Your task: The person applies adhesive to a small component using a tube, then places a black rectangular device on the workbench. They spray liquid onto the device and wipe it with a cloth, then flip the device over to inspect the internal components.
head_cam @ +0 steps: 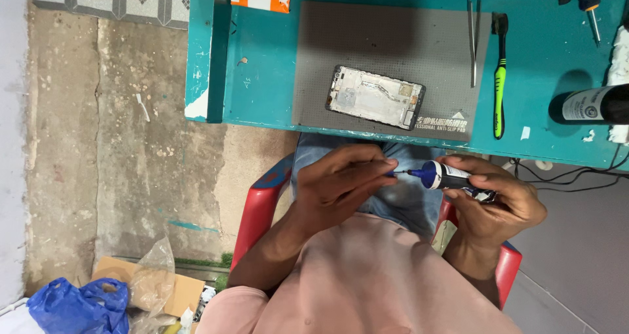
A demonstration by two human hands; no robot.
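Pink shirt (367,275) nearest; over the lap the right hand (498,203) is clamped on a glue tube (452,177), left hand (341,183) fingers pinched together at its tip — best kept steady, pointed away from the phone frame (375,97) on the far surface (262,78).

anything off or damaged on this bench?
Yes. The teal table has paint chipped off at its left corner and scuffs on top. The opened phone frame lies askew on the grey mat. White scraps litter the table's right edge. No spill seen.
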